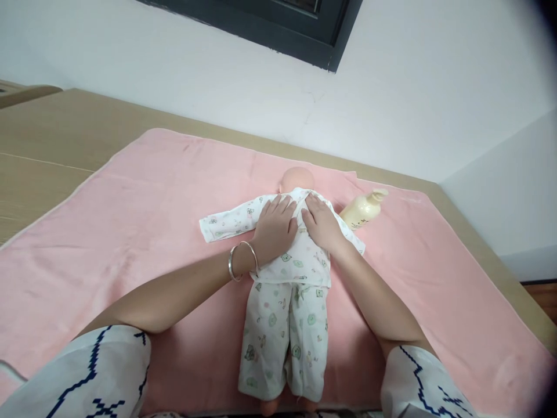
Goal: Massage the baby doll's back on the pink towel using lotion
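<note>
A baby doll (pixel 300 264) in a white printed top and trousers lies stretched out, its head (pixel 297 179) away from me and its feet at the near edge. No face shows on the head, so the doll seems to lie on its front. My left hand (pixel 275 226) rests flat on the left side of its upper back, fingers extended. On the right side of the upper back lies my right hand (pixel 322 225), also flat. Both hands touch the cloth and hold nothing. The doll's left-hand sleeve (pixel 228 223) sticks out sideways.
A cream pump bottle (pixel 363 210) leans or lies at an angle by the doll's right-hand sleeve. Beneath everything spreads a pink mat (pixel 174 191) on a wooden tabletop (pixel 56 136). Behind stands a white wall (pixel 243 75) with a dark window frame (pixel 300 38).
</note>
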Demonstrator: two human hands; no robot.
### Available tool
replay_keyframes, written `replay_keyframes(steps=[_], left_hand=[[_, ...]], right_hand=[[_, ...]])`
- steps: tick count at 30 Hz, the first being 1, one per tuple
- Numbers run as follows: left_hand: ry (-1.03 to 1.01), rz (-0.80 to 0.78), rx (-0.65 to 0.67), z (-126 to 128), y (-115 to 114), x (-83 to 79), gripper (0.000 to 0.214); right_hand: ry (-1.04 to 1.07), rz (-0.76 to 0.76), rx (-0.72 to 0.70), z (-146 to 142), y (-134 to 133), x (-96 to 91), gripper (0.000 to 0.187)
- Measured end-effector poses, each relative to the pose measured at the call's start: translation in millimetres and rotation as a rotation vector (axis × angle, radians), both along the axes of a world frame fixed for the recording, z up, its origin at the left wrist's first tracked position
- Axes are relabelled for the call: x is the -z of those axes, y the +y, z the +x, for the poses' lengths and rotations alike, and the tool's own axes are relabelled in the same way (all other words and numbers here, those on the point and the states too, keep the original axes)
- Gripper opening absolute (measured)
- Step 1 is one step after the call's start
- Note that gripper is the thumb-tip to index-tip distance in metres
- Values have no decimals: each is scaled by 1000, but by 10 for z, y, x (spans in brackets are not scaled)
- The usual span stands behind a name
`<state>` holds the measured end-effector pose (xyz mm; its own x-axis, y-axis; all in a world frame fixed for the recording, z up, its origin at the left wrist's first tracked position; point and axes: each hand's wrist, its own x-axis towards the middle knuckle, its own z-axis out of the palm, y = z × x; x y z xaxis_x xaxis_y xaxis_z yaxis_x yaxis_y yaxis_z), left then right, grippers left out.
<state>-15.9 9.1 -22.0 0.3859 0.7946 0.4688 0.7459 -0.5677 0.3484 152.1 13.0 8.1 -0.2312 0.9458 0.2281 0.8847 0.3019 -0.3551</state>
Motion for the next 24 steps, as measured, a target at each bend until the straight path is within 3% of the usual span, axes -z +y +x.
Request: replay_keyframes(steps=[6, 9, 13, 15, 24], left_hand=[[23, -47, -40, -80, 272, 0, 48], [62, -11, -42, -50, 134, -33, 47], [124, 42, -7, 6, -135, -107, 44], [148, 62, 23, 3, -156, -128, 44], [128, 2, 74, -122, 304, -119, 33]], right_hand=[[-138, -4, 58, -284, -370, -58, 57], [-137, 7, 33, -255, -372, -95, 52], [-60, -9, 9, -58, -122, -61, 48], [-55, -4, 20, -9, -36, -21, 51], [-118, 42, 57, -251, -341, -38, 54]])
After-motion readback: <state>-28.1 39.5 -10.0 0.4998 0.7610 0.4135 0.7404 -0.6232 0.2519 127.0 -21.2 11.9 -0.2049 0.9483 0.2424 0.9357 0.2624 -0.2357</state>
